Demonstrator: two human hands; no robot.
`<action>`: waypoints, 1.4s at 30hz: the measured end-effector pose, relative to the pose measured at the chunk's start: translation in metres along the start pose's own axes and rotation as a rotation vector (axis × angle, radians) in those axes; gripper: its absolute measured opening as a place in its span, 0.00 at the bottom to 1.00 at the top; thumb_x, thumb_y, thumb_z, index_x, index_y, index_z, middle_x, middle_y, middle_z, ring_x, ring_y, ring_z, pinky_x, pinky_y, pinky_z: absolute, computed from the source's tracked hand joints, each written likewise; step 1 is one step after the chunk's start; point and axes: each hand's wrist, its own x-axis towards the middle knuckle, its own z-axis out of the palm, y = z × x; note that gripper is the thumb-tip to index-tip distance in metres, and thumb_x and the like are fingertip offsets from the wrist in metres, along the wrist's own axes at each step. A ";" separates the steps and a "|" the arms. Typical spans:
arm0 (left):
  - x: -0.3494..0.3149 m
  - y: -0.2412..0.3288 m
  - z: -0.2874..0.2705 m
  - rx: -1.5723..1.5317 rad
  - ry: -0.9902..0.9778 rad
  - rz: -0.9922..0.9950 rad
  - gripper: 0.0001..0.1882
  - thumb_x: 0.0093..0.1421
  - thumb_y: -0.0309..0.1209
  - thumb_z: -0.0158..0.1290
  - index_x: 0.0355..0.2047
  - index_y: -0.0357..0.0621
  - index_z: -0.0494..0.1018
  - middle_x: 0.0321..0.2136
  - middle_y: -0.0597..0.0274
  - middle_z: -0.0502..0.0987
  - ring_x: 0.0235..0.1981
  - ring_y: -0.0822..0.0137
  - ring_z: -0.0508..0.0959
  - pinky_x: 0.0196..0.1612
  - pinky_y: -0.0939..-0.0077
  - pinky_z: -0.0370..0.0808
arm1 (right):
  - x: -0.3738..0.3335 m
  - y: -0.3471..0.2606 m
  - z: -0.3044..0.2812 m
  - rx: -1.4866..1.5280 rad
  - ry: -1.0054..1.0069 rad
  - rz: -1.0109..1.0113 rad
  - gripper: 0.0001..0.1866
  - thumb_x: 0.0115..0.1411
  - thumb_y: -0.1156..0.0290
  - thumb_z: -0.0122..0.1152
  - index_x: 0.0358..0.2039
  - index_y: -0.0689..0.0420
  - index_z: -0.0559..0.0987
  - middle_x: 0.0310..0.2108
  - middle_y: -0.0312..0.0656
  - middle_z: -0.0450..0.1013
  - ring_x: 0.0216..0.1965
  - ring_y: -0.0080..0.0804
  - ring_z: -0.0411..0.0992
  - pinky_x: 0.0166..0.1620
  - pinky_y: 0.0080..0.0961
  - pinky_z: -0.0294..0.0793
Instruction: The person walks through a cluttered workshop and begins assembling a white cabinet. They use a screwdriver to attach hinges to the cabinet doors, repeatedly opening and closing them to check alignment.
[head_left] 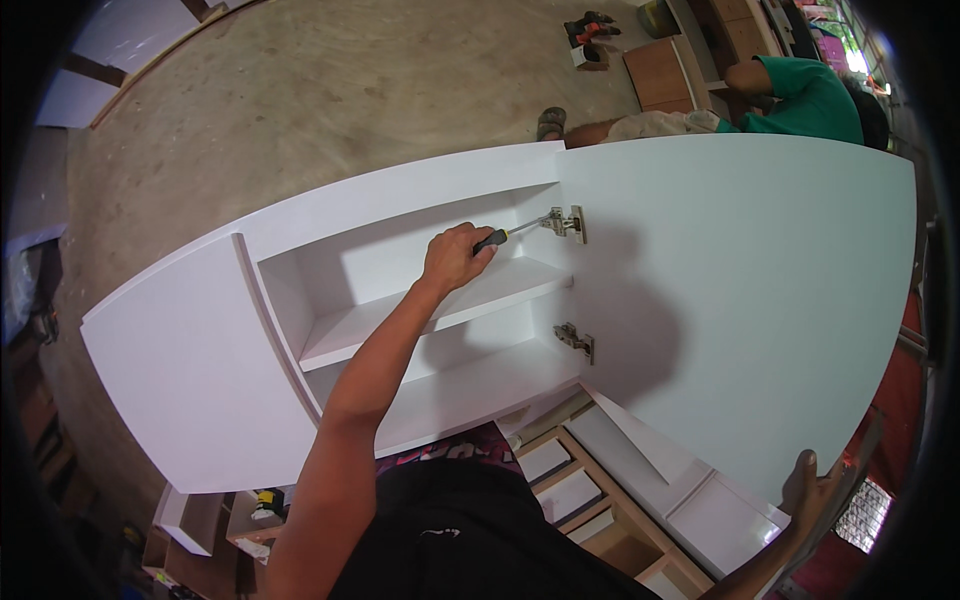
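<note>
My left hand (457,258) is closed round the black and yellow handle of a screwdriver (492,240). The screwdriver's shaft reaches to the upper metal hinge (566,224), where its tip meets the hinge arm on the cabinet's side wall. A second hinge (574,342) sits below, also joining door and cabinet. The white cabinet door (760,280) stands swung out to the right. At its lower right edge my right hand (815,492) grips the panel, thumb on the near face; the other fingers are partly hidden. Inside the white cabinet (400,190) runs one shelf (440,312).
A closed white door (190,370) covers the cabinet's left part. Behind the open door a person in a green shirt (812,100) is bent near brown cabinets (660,75). Drawer frames (600,500) stand below right. A power tool (590,30) lies on the concrete floor (330,80).
</note>
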 end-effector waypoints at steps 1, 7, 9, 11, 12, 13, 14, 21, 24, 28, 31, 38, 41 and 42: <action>0.000 -0.001 0.001 -0.005 0.005 0.003 0.14 0.54 0.38 0.55 0.39 0.51 0.79 0.25 0.57 0.75 0.27 0.55 0.76 0.30 0.60 0.73 | 0.000 0.004 0.000 -0.021 0.008 0.011 0.31 0.61 0.56 0.59 0.58 0.64 0.66 0.53 0.48 0.66 0.54 0.35 0.63 0.58 0.30 0.58; -0.003 0.002 0.006 -0.005 0.057 0.047 0.14 0.54 0.38 0.55 0.40 0.51 0.79 0.26 0.59 0.75 0.26 0.55 0.76 0.30 0.60 0.73 | -0.005 0.021 0.000 0.045 0.039 0.016 0.31 0.61 0.57 0.59 0.57 0.65 0.66 0.54 0.47 0.66 0.54 0.34 0.63 0.58 0.30 0.58; -0.002 0.000 0.007 0.013 0.053 0.052 0.14 0.54 0.38 0.55 0.40 0.51 0.78 0.26 0.59 0.74 0.26 0.56 0.76 0.30 0.60 0.73 | -0.003 0.010 -0.003 0.044 0.003 0.047 0.31 0.61 0.57 0.59 0.57 0.64 0.66 0.53 0.47 0.66 0.54 0.34 0.63 0.58 0.29 0.58; -0.004 -0.003 0.006 0.002 0.063 0.045 0.14 0.54 0.38 0.55 0.40 0.51 0.78 0.26 0.59 0.74 0.26 0.56 0.76 0.30 0.60 0.73 | -0.003 0.004 -0.003 0.052 -0.013 0.054 0.30 0.61 0.57 0.59 0.57 0.64 0.66 0.53 0.47 0.66 0.53 0.33 0.63 0.57 0.29 0.58; -0.005 -0.003 0.006 0.001 0.069 0.042 0.14 0.54 0.38 0.55 0.40 0.51 0.78 0.26 0.59 0.74 0.26 0.56 0.76 0.30 0.60 0.73 | -0.004 0.004 -0.001 0.061 -0.011 0.044 0.30 0.61 0.57 0.59 0.58 0.63 0.66 0.53 0.47 0.66 0.53 0.33 0.63 0.57 0.28 0.59; -0.005 -0.003 0.007 -0.002 0.070 0.036 0.14 0.54 0.38 0.55 0.40 0.51 0.78 0.26 0.59 0.74 0.26 0.56 0.76 0.30 0.60 0.73 | -0.004 0.003 0.000 0.070 -0.009 0.035 0.30 0.61 0.57 0.59 0.58 0.63 0.66 0.53 0.46 0.66 0.53 0.32 0.64 0.56 0.28 0.59; -0.005 -0.004 0.006 -0.006 0.066 0.028 0.14 0.54 0.38 0.55 0.40 0.51 0.78 0.26 0.59 0.74 0.27 0.56 0.76 0.30 0.60 0.73 | -0.003 0.004 0.000 0.076 -0.016 0.037 0.30 0.61 0.57 0.59 0.58 0.63 0.66 0.53 0.46 0.66 0.53 0.33 0.64 0.56 0.28 0.59; -0.003 -0.001 0.007 -0.016 0.055 0.029 0.13 0.54 0.38 0.56 0.39 0.52 0.79 0.26 0.59 0.74 0.27 0.55 0.76 0.30 0.60 0.73 | -0.004 0.003 -0.003 0.057 -0.012 0.043 0.33 0.61 0.55 0.59 0.59 0.63 0.64 0.55 0.47 0.65 0.54 0.34 0.63 0.56 0.28 0.59; -0.002 -0.003 0.007 -0.014 0.057 0.028 0.13 0.54 0.38 0.56 0.39 0.52 0.79 0.26 0.59 0.74 0.26 0.55 0.77 0.30 0.60 0.73 | -0.005 0.008 -0.001 0.076 0.012 0.027 0.33 0.61 0.55 0.59 0.60 0.63 0.64 0.55 0.48 0.64 0.54 0.35 0.63 0.57 0.29 0.58; -0.004 -0.003 0.011 0.018 0.056 0.065 0.14 0.53 0.37 0.56 0.40 0.51 0.78 0.27 0.59 0.73 0.27 0.55 0.76 0.30 0.60 0.73 | -0.007 0.014 -0.004 0.127 -0.047 0.054 0.34 0.61 0.56 0.59 0.60 0.64 0.63 0.56 0.48 0.63 0.55 0.35 0.62 0.58 0.29 0.57; -0.003 -0.003 0.010 0.144 0.112 0.161 0.14 0.53 0.34 0.56 0.41 0.50 0.77 0.28 0.60 0.72 0.27 0.57 0.76 0.29 0.60 0.73 | -0.005 -0.002 -0.006 0.131 -0.078 0.047 0.33 0.61 0.57 0.59 0.60 0.64 0.63 0.56 0.48 0.63 0.56 0.35 0.61 0.59 0.29 0.56; 0.008 -0.005 0.007 0.489 0.196 0.394 0.17 0.54 0.29 0.55 0.46 0.52 0.72 0.28 0.62 0.70 0.24 0.58 0.76 0.27 0.62 0.76 | -0.007 0.016 -0.003 0.100 0.040 0.050 0.33 0.61 0.60 0.60 0.60 0.65 0.62 0.56 0.48 0.63 0.55 0.35 0.62 0.59 0.30 0.57; 0.012 -0.006 0.005 0.510 0.055 0.349 0.17 0.57 0.32 0.53 0.48 0.52 0.70 0.28 0.60 0.71 0.22 0.57 0.77 0.26 0.60 0.77 | -0.009 0.011 -0.001 0.091 0.051 0.007 0.34 0.60 0.58 0.60 0.60 0.67 0.61 0.53 0.50 0.65 0.53 0.37 0.64 0.57 0.31 0.60; 0.014 -0.006 0.003 0.524 0.013 0.344 0.18 0.58 0.33 0.53 0.49 0.52 0.70 0.27 0.59 0.72 0.22 0.57 0.77 0.26 0.60 0.77 | -0.010 0.010 -0.001 0.118 0.040 0.020 0.35 0.60 0.58 0.60 0.60 0.67 0.61 0.53 0.50 0.65 0.53 0.37 0.64 0.57 0.31 0.60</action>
